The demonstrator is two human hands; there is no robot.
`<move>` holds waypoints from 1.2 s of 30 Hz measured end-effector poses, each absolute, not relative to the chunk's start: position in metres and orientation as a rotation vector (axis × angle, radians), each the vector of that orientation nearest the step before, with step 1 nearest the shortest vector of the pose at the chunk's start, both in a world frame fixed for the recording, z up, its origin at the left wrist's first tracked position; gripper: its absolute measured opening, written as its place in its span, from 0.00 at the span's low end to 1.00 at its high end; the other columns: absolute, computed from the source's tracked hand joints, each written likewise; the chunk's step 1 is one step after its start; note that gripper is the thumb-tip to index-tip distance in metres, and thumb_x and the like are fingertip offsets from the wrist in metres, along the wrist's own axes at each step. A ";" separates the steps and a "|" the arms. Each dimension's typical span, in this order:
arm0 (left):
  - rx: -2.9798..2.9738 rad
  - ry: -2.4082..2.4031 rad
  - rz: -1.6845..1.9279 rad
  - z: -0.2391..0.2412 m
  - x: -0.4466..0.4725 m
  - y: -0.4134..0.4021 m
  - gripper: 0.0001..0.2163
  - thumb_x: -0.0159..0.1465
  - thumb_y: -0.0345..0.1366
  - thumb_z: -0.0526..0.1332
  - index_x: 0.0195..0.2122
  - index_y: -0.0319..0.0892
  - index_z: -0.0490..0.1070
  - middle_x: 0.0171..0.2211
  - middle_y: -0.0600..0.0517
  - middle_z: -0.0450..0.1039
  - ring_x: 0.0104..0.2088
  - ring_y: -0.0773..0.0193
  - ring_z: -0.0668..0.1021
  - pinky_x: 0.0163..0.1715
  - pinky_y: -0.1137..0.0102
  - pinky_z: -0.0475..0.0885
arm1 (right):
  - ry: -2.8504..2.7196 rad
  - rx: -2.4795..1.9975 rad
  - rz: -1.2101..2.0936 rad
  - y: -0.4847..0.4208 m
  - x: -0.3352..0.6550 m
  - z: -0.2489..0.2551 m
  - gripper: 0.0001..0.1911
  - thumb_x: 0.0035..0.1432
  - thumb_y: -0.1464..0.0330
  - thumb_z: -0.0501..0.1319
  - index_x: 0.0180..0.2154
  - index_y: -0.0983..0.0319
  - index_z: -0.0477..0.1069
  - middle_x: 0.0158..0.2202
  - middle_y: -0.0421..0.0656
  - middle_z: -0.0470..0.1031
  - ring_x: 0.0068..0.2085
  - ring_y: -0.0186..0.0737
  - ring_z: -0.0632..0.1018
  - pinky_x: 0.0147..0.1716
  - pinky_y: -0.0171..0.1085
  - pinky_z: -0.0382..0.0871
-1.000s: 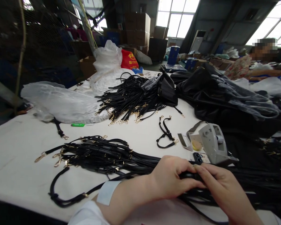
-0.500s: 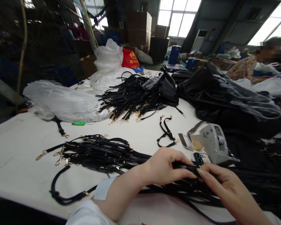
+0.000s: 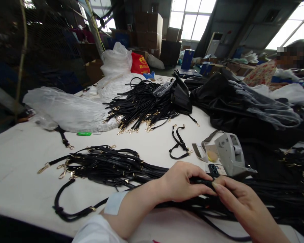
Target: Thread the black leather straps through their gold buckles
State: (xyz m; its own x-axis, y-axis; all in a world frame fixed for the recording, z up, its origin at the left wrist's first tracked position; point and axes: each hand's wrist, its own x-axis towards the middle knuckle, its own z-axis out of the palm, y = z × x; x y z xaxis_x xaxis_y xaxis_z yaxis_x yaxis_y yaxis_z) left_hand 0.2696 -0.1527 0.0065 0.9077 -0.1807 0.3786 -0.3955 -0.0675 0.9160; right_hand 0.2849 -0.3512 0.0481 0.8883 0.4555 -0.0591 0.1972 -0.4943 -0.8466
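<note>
My left hand [image 3: 183,182] is curled over a black strap [image 3: 202,182] at the near edge of the white table [image 3: 20,175], thumb and fingers closed on it. My right hand [image 3: 239,202] meets it from the right and pinches the same strap with its fingertips. The strap belongs to a long bundle of black straps with gold clasps [image 3: 103,165] that runs left from my hands across the table. A thicker black strap loop [image 3: 66,211] lies below the bundle near the table's front edge.
A second heap of black straps [image 3: 142,104] lies mid-table, with a loose strap [image 3: 178,141] and a grey tape dispenser [image 3: 230,155] nearer. Clear plastic bags [image 3: 66,109] sit left, black bags [image 3: 233,101] right. Another person [image 3: 266,72] is at the far right.
Both hands stay on the strap; they rose slightly half a second ago and have settled back a little, fingers shifting along the strap. The bundle has hardly moved.
</note>
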 end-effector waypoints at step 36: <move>1.524 -0.120 0.493 0.042 0.258 -0.132 0.10 0.61 0.41 0.69 0.35 0.39 0.77 0.27 0.53 0.76 0.26 0.71 0.74 0.27 0.76 0.69 | -0.585 -1.679 0.631 -0.354 0.296 0.028 0.20 0.57 0.51 0.66 0.30 0.62 0.70 0.24 0.37 0.65 0.26 0.32 0.65 0.26 0.33 0.62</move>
State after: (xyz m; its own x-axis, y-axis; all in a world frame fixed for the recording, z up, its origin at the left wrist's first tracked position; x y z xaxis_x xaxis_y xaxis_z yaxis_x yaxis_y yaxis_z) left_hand 0.2577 -0.1322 0.0418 0.8967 0.2331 0.3762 -0.3801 -0.0297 0.9245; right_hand 0.2959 -0.3542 0.0284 0.7274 0.6796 -0.0956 0.0432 -0.1843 -0.9819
